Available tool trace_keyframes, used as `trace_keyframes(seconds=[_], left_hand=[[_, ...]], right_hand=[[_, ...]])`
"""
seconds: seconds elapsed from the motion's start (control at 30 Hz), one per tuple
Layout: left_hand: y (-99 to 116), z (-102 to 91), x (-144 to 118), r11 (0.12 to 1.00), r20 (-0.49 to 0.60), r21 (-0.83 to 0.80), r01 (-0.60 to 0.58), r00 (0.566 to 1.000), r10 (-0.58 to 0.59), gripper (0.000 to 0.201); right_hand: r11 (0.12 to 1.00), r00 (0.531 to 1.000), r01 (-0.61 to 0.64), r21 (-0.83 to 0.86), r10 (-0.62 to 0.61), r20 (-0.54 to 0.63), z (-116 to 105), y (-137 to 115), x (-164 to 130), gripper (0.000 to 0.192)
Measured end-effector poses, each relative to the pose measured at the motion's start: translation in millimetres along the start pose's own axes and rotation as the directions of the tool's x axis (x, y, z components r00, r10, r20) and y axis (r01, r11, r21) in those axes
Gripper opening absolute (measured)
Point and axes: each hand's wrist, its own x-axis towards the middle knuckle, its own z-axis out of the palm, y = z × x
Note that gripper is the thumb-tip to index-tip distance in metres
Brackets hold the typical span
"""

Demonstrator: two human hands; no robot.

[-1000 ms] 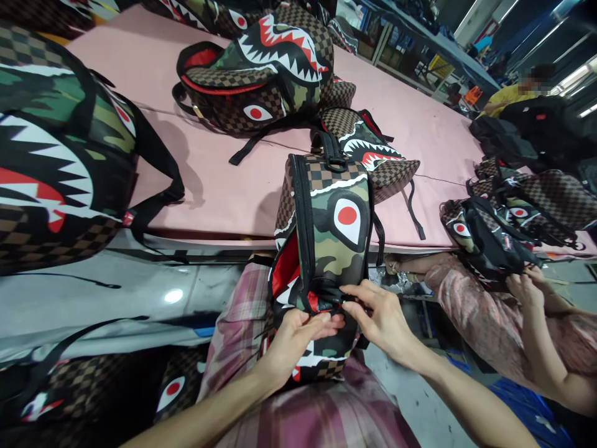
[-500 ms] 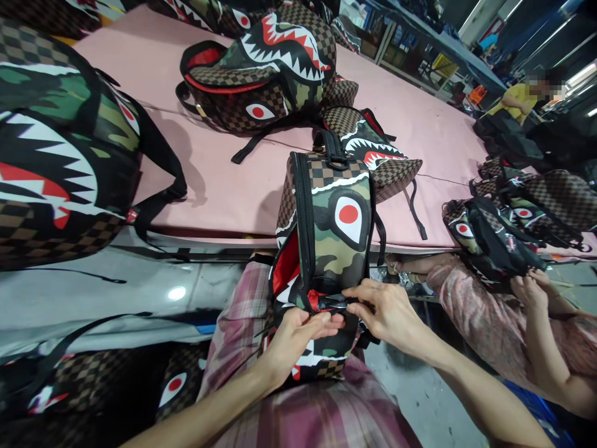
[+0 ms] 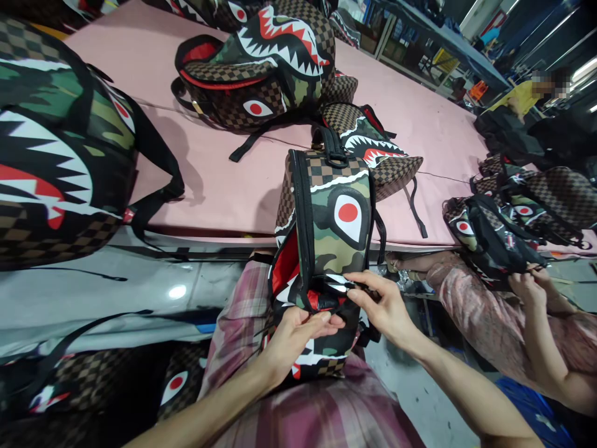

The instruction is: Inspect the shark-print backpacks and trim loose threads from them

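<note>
A camouflage and brown-checked backpack (image 3: 333, 230) with a shark-mouth print and a red-and-white eye stands on my lap, its top handle leaning against the pink table (image 3: 224, 180). My left hand (image 3: 298, 333) grips the lower side of the backpack from below, thumb on the red lining at the seam. My right hand (image 3: 380, 308) pinches a black zipper strip on the bag's side pocket, fingers closed on it.
Several matching shark backpacks lie about: one large (image 3: 56, 149) at left, one (image 3: 261, 68) on the table behind, a smaller one (image 3: 373, 146) beside it. At right a seated person's hands (image 3: 529, 289) work on another bag (image 3: 489, 239). A further person sits at far right.
My right hand has slid slightly right and up along the zipper strip, lifting it off the pocket. My left hand has kept its grip in place.
</note>
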Motion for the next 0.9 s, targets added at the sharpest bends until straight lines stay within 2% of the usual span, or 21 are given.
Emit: trace_keyframes(seconds=[0.03, 0.17, 0.23, 0.4, 0.57, 0.67, 0.77, 0.83, 0.9], left_hand=[[0.1, -0.1, -0.3, 1.000, -0.010, 0.013, 0.006, 1.000, -0.006, 0.033], [0.5, -0.3, -0.7, 0.999, -0.013, 0.037, 0.025, 1.000, -0.025, 0.033], [0.7, 0.3, -0.7, 0.999, -0.022, 0.037, 0.033, 0.999, -0.032, 0.034], [-0.7, 1.1, 0.3, 0.999, -0.048, 0.020, 0.033, 0.998, -0.032, 0.035], [-3.4, -0.2, 2.4, 1.000, -0.010, -0.004, 0.005, 1.000, -0.005, 0.035], [-2.7, 0.1, 2.7, 1.000, 0.004, -0.005, -0.012, 1.000, 0.012, 0.035], [0.2, 1.9, 1.6, 1.000, -0.023, 0.010, -0.006, 1.000, 0.006, 0.036], [2.7, 3.4, 0.3, 0.999, -0.042, 0.034, 0.003, 0.999, -0.002, 0.035], [4.4, 4.4, -1.0, 0.998, -0.044, 0.055, 0.004, 0.999, -0.001, 0.036]], right_hand=[[0.999, 1.000, -0.014, -0.029, 0.014, 0.001, -2.7, 0.2, -0.7, 0.023], [0.972, 0.988, 0.027, -0.232, 0.010, 0.155, -14.3, -2.6, -4.7, 0.024], [0.953, 0.982, 0.046, -0.298, 0.011, 0.188, -15.9, -5.3, -6.3, 0.024], [0.917, 0.977, 0.065, -0.393, 0.023, 0.213, -9.9, -11.0, -6.9, 0.025], [0.882, 0.979, 0.064, -0.466, 0.035, 0.199, -4.4, -15.9, -7.2, 0.026], [0.924, 0.986, 0.004, -0.383, 0.060, 0.155, 0.9, -14.4, -7.4, 0.025], [0.992, 0.994, -0.092, -0.083, 0.096, 0.043, 7.3, -4.7, -7.3, 0.025], [0.983, 0.992, -0.123, 0.139, 0.127, -0.020, 8.8, 2.9, -7.6, 0.028], [0.968, 0.990, -0.123, 0.217, 0.136, -0.045, 6.3, 6.7, -7.9, 0.033]])
